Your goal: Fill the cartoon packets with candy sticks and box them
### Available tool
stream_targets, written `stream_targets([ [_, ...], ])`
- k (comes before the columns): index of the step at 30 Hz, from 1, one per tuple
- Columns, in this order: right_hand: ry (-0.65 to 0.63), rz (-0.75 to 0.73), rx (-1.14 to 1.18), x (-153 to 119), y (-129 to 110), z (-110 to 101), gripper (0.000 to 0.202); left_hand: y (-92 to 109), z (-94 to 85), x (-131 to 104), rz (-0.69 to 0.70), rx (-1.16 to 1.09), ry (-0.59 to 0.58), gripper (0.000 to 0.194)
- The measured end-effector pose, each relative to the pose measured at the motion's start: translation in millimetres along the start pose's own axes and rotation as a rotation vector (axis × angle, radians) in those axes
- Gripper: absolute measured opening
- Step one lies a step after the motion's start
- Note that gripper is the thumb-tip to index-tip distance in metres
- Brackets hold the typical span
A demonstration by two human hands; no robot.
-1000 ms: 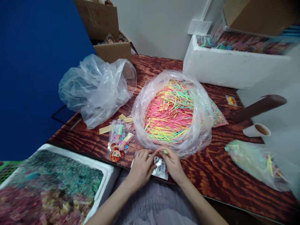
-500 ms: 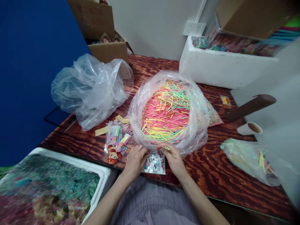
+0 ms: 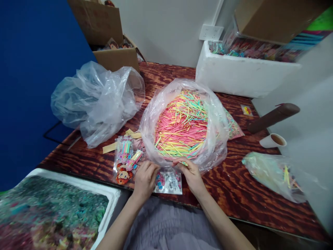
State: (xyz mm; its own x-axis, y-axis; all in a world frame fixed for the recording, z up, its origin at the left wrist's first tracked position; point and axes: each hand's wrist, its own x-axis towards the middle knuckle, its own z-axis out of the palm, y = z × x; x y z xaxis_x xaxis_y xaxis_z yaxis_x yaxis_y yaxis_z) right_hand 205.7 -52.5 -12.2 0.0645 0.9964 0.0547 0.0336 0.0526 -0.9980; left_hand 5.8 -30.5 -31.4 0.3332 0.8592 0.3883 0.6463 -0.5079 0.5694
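Observation:
A large clear plastic bag (image 3: 219, 149), its mouth rolled open, holds a heap of thin pink, yellow and green sticks (image 3: 182, 128). At its near edge my right hand (image 3: 193, 176) is closed round a small bundle of sticks (image 3: 184, 163), their ends showing above the fingers. My left hand (image 3: 144, 178) is at the bag's near left, fingers curled together; what they hold, if anything, is hidden. Between my hands lie printed clear packets (image 3: 170, 183). Left of my left hand are a packet with a bundle of sticks (image 3: 125, 147), a second bundle in a pink printed holder (image 3: 134, 159) and a cartoon-head piece (image 3: 123, 174).
A crumpled clear bag (image 3: 101, 104) lies at left, before a cardboard box (image 3: 117, 58). A white foam box (image 3: 234, 74) stands at back right. On the right are a paper cup (image 3: 267, 141), a brown cylinder (image 3: 273, 118) and a small filled bag (image 3: 265, 173). A foam bin (image 3: 114, 194) sits lower left.
My left hand has drawn slightly left, uncovering more pink print on the packets. My right hand still holds its bundle. The whole view has shifted a little.

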Motion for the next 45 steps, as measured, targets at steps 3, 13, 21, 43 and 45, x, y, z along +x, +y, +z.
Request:
stream_targets([
  [3,0.004,-0.01,-0.003,0.2,1.5,-0.6,0.014,-0.4,-2.9,2.0,-0.047,0.001,0.022,0.024],
  [13,0.011,-0.013,0.01,2.8,-0.4,-1.5,0.014,-11.7,9.4,-2.0,0.132,0.092,-0.099,0.028],
  [21,0.026,-0.004,0.054,2.3,0.0,-3.3,0.014,1.6,-16.2,5.4,-0.134,-0.306,0.102,0.018],
  [43,0.052,0.066,0.099,0.8,9.4,1.2,0.012,-2.6,-21.8,19.3,-0.576,-0.762,0.07,0.017],
  [45,0.055,0.069,0.095,1.2,8.4,2.2,0.013,-3.7,-21.8,18.9,-0.589,-0.775,0.093,0.019],
])
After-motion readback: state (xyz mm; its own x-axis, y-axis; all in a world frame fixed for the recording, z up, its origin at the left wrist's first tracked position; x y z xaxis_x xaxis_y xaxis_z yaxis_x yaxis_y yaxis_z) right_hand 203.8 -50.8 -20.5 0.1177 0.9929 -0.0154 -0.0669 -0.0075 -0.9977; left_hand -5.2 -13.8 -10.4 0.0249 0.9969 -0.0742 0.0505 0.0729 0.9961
